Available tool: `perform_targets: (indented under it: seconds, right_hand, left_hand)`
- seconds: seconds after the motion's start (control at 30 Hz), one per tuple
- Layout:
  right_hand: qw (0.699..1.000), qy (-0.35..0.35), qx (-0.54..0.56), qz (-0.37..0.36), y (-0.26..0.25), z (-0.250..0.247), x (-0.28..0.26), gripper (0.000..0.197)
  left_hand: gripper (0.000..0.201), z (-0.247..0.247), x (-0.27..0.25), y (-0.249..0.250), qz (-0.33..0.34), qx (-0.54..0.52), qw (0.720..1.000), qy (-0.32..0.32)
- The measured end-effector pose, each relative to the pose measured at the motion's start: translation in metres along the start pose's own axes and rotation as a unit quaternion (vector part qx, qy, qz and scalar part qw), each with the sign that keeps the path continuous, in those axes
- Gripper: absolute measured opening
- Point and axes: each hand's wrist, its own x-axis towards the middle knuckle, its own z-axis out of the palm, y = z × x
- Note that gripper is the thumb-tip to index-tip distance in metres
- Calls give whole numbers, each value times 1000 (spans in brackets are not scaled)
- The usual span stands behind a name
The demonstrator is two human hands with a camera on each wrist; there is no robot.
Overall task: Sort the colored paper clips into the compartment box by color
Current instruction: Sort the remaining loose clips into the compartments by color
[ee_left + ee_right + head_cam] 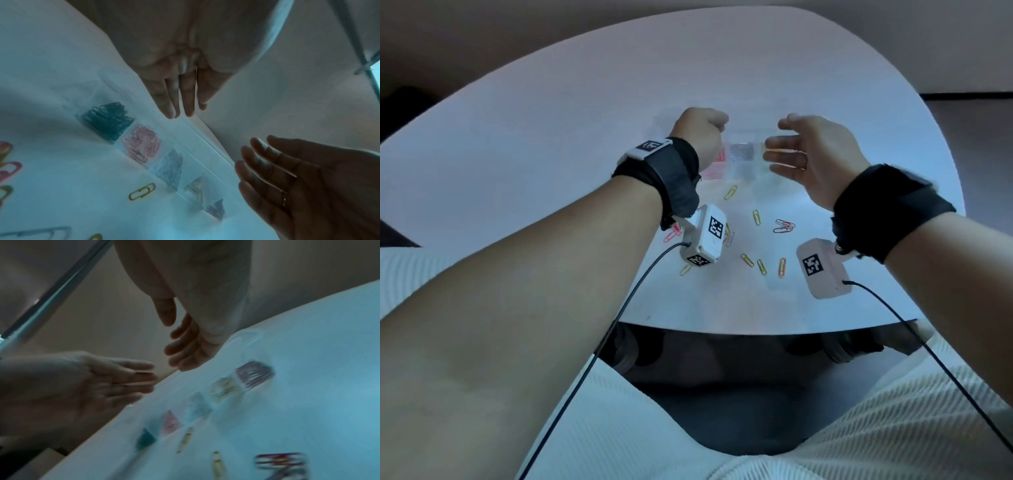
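Observation:
A clear compartment box [745, 163] lies on the white table between my hands. Its near row holds teal clips [107, 120], pink clips [141, 142], silvery clips [170, 165], pale yellow clips [195, 186] and purple clips [217, 209]. My left hand [702, 133] hovers over the box's left end, fingers [179, 97] straight and together, nothing in them. My right hand [791, 154] hangs at the right end, palm turned left, fingers spread and empty. A loose yellow clip [730, 192] lies just in front of the box.
Several loose clips are scattered nearer me: a yellow one [756, 217], a red-purple pair [784, 226], a pink one [673, 234] and an orange one [781, 268]. The table's front edge [722, 329] is close to my lap.

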Motion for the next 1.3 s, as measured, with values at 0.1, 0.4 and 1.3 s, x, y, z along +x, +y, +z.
perform_targets:
  seconds: [0.1, 0.4, 1.3]
  right_hand:
    - [996, 16, -85, -17, 4, -19, -7, 8]
    - [822, -35, -563, -84, 44, -43, -30, 21]
    - [757, -23, -642, -121, 92, -27, -21, 20]
  left_hand:
    - [32, 4, -18, 4, 33, 1, 999, 7]
    - [21, 9, -61, -21, 44, 226, 972, -44]
    - [20, 29, -66, -76, 17, 372, 926, -61]
